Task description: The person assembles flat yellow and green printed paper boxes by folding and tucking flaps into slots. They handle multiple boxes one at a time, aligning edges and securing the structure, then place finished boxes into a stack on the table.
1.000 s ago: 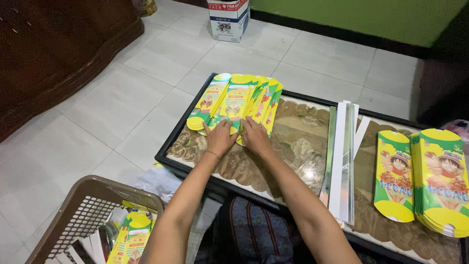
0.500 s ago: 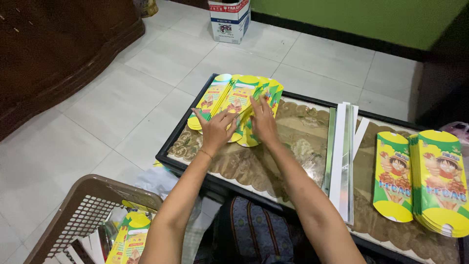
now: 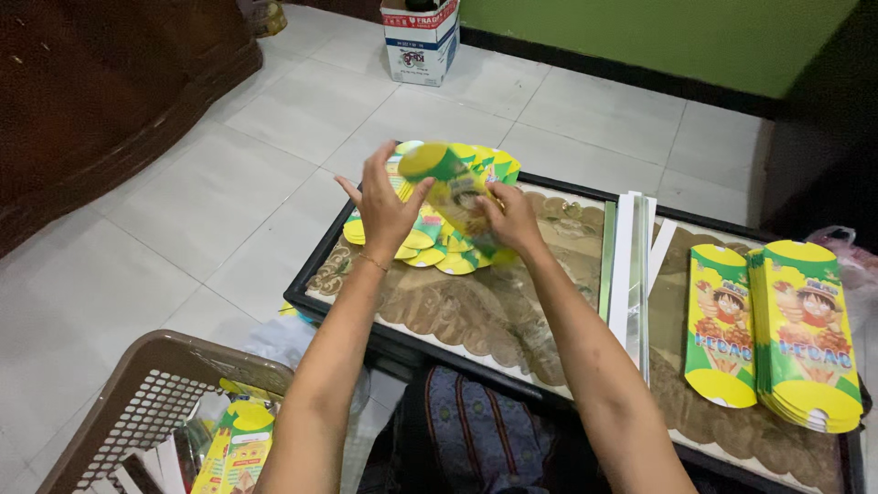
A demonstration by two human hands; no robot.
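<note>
Flat yellow-and-green carton sleeve (image 3: 450,190): you hold it lifted above the table's far-left corner, tilted, rounded yellow end up-left. Your left hand (image 3: 384,206) pinches the upper end, thumb and fingers closed on it; your right hand (image 3: 512,220) clamps the lower end. Beneath: a fanned stack of matching sleeves (image 3: 430,249) on the black-rimmed low table (image 3: 366,325). Centre: white and silver strips (image 3: 629,274). Right: two piles of green-and-yellow cartoon-printed sleeves (image 3: 805,334). Near left: brown plastic basket (image 3: 137,402). Far floor: cardboard box (image 3: 419,38).

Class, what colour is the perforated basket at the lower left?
Brown basket, seen best in the head view.
</note>
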